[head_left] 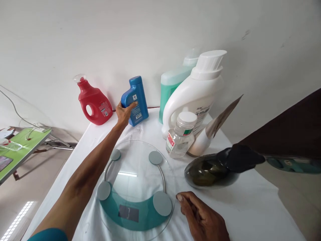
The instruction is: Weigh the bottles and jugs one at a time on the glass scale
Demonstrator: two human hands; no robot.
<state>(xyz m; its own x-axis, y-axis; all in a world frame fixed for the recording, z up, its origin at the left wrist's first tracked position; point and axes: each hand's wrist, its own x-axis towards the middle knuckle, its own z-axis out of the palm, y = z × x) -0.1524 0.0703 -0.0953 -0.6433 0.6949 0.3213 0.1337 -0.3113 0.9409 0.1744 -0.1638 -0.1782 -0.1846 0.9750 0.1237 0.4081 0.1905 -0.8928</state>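
Observation:
At the back of the white-covered table, my left hand (123,113) is wrapped round the lower left side of a blue plastic bottle (139,102). The bottle stands nearly upright, its cap on and a label facing me. A round glass bathroom scale (135,187) with grey foot pads and a teal band lies below my left forearm; its small display (128,213) faces up. Just right of the scale's edge is my right hand (203,217), fingers curled in and thumb against the index finger, with nothing seen in it.
A red jug (96,103) stands at the back left. To the right are a white detergent jug (193,90), a green-liquid bottle (167,90), a clear jar (181,137), a pale pointed object (204,139) and a dark bottle (208,170). A green table (27,147) is at far left.

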